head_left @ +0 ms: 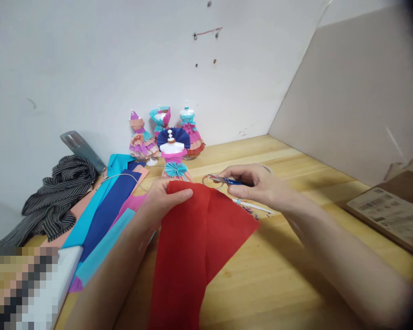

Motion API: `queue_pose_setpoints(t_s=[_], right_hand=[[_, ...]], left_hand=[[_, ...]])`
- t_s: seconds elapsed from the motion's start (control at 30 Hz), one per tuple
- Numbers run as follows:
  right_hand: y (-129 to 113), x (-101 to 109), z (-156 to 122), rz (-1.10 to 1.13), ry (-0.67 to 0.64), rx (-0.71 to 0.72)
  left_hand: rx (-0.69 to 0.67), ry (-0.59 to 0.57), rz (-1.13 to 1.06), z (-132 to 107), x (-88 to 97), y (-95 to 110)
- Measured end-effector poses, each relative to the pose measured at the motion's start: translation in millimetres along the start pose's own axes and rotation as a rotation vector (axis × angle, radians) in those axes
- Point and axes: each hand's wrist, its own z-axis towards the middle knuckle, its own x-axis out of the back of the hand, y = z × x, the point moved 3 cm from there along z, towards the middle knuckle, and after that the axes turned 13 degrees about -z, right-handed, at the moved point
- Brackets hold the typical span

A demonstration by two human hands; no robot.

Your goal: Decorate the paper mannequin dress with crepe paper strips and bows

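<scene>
My left hand (165, 199) pinches the top edge of a long red sheet of crepe paper (186, 247), thumb on the near side. The sheet hangs toward me, and a folded flap spreads out to its right. Above the paper's right corner, my right hand (249, 183) is closed around a pair of scissors (227, 180) with blue handles. Their blades point left, a little apart from the red paper. Just behind the paper stands a small white dress form (172, 147) with a navy pleated collar, pink band and turquoise rosette.
Several dressed forms, one in a pink and turquoise dress (189, 130), stand against the wall. Coloured paper strips (106, 206), a striped cloth (55, 197) and a grey bottle (82, 149) lie left. A cardboard box (387, 211) sits at right; paper scraps (251, 211) lie under my right hand.
</scene>
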Motion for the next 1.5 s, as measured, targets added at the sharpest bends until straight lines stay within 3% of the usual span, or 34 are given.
queue_pose_setpoints(t_s=[0.27,0.53,0.73,0.83,0.97,1.2,1.5], right_hand=[[0,-20,5,0.115,-0.010,-0.180],[20,-6,6,0.251,-0.056,-0.130],[15,-6,6,0.133,-0.170,-0.098],[8,-9,5,0.073,-0.236,-0.134],[4,-12,4,0.080,-0.182,-0.167],[7,-19,6,0.277,-0.129,-0.203],[9,-15,4,0.347,-0.136,-0.145]], left_hand=[[0.030,-0.028,-0.037,1,-2.9,-2],[0.008,-0.012,-0.015,3,-0.4,-1],[-0.002,-0.018,0.001,1,-1.3,1],[-0.055,0.056,0.089,-2,-2.2,5],[-0.189,0.203,0.288,-6,-3.4,12],[-0.383,0.244,0.527,-12,-8.4,18],[-0.197,0.221,0.247,-11,-4.4,18]])
